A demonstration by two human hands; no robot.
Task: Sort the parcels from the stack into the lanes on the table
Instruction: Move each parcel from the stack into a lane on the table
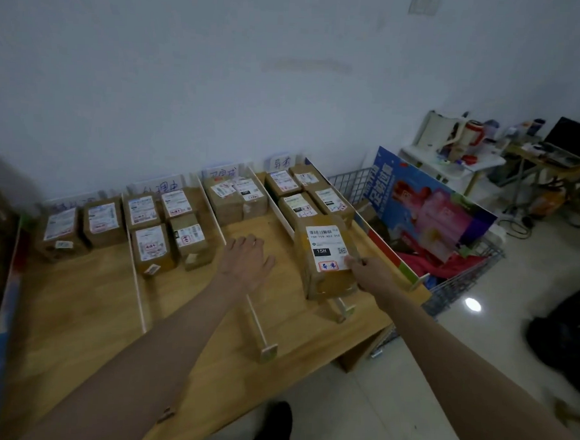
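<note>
Right hand (367,273) grips parcel (327,254) at worktop (78,310) right edge, seemingly straddling a divider (339,305). Left hand (247,259) flat, fingers relaxed, mid-worktop. Four boxes (311,194) fill the lane behind; wire bin (458,283) just right.

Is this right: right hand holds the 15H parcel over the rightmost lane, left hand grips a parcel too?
Not quite. In the head view the left hand holds nothing; it hovers open over the table. The right hand does hold the 15H parcel at the rightmost lane.

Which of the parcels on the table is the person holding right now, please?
The parcel nearest the table's front edge in the rightmost lane, gripped by the right hand. No hand touches the others, farther back.
</note>
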